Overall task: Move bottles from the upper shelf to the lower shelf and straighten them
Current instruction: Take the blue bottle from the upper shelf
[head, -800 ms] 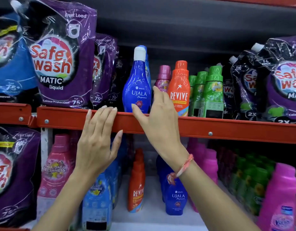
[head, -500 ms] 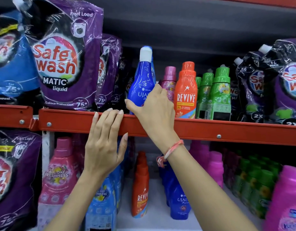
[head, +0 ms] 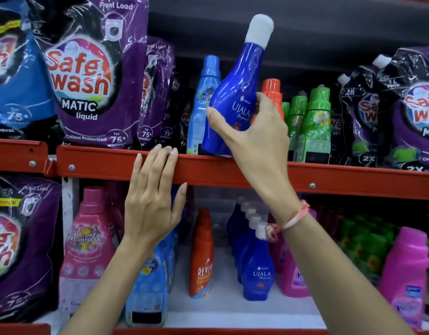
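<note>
Ujala bottle (head: 235, 100), dark blue with white cap, is gripped low on its body by the right hand (head: 254, 139), thumb on one side and fingers wrapped round the other; it tilts with cap toward 1 o'clock, base just above the upper shelf rail (head: 329, 177). Left hand (head: 150, 204) lies flat with fingers together, fingertips on the rail at 7 o'clock from the bottle. Matching Ujala bottles (head: 257, 269) stand on the lower shelf (head: 232, 313).

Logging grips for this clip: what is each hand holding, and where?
Right hand grips the blue Ujala bottle around its lower body. Left hand holds nothing.
</note>
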Demonstrator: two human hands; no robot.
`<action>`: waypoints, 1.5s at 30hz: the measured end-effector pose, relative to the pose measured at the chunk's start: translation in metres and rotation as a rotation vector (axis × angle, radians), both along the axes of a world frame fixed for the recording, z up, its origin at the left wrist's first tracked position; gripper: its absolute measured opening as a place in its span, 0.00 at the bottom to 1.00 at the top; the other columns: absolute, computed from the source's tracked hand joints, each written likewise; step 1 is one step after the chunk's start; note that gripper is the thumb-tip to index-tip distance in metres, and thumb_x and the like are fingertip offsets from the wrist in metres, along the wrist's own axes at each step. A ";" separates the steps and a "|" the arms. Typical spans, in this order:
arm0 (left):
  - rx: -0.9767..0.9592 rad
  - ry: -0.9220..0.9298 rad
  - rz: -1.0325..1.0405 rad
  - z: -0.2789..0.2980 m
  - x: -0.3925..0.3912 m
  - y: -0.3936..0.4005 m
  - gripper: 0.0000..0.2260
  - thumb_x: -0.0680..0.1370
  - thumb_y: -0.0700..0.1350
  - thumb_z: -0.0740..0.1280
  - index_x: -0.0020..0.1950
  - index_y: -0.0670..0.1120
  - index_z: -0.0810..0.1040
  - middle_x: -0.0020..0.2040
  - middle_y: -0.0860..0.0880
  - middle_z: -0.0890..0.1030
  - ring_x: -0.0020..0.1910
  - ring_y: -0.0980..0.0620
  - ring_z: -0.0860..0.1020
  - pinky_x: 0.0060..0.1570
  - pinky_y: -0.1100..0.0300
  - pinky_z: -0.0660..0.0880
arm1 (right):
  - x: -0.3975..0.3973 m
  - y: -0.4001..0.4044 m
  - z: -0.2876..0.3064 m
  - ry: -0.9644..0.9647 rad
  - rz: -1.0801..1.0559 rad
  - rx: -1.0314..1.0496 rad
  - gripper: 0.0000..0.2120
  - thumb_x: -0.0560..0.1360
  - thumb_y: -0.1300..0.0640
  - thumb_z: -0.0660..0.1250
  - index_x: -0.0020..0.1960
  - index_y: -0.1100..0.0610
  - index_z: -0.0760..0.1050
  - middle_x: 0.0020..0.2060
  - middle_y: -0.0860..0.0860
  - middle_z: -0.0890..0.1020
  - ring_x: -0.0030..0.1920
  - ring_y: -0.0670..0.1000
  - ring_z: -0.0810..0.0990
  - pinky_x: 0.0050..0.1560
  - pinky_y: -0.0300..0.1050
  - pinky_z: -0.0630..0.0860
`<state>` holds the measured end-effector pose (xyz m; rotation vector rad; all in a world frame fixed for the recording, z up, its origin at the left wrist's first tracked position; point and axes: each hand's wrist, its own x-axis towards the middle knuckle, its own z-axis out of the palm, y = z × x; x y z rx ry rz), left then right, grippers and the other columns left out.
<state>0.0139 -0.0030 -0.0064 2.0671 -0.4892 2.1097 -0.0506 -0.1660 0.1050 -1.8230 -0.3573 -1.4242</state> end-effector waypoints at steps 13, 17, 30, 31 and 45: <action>0.026 0.356 -0.063 -0.123 -0.038 -0.039 0.25 0.81 0.51 0.56 0.75 0.40 0.61 0.76 0.42 0.63 0.77 0.46 0.58 0.76 0.43 0.52 | -0.049 -0.066 -0.094 0.180 0.106 0.079 0.36 0.58 0.36 0.77 0.60 0.49 0.71 0.54 0.43 0.81 0.51 0.48 0.82 0.54 0.49 0.79; 0.071 0.521 -0.069 -0.159 -0.044 -0.049 0.26 0.80 0.50 0.57 0.74 0.39 0.62 0.76 0.42 0.63 0.77 0.46 0.59 0.76 0.44 0.54 | -0.036 -0.077 -0.138 0.278 0.099 0.078 0.37 0.54 0.39 0.79 0.57 0.49 0.67 0.52 0.45 0.79 0.49 0.47 0.81 0.49 0.42 0.77; 0.091 0.878 0.030 -0.210 -0.043 -0.044 0.26 0.80 0.52 0.52 0.73 0.39 0.64 0.76 0.42 0.65 0.72 0.46 0.67 0.74 0.49 0.52 | 0.019 -0.107 -0.255 0.591 0.026 -0.032 0.39 0.52 0.45 0.79 0.57 0.52 0.66 0.53 0.48 0.76 0.52 0.49 0.77 0.45 0.36 0.68; 0.081 0.884 0.023 -0.213 -0.043 -0.044 0.26 0.80 0.51 0.52 0.73 0.39 0.64 0.76 0.42 0.65 0.73 0.46 0.66 0.74 0.49 0.52 | 0.021 -0.109 -0.259 0.602 0.021 -0.032 0.39 0.52 0.45 0.79 0.58 0.52 0.66 0.53 0.47 0.76 0.52 0.49 0.77 0.45 0.37 0.68; 0.054 0.919 0.095 -0.222 -0.045 -0.055 0.26 0.81 0.53 0.48 0.67 0.38 0.73 0.66 0.41 0.78 0.70 0.46 0.71 0.74 0.48 0.54 | 0.030 -0.131 -0.271 0.744 0.111 -0.040 0.41 0.53 0.47 0.79 0.61 0.53 0.65 0.56 0.49 0.76 0.54 0.50 0.77 0.49 0.40 0.74</action>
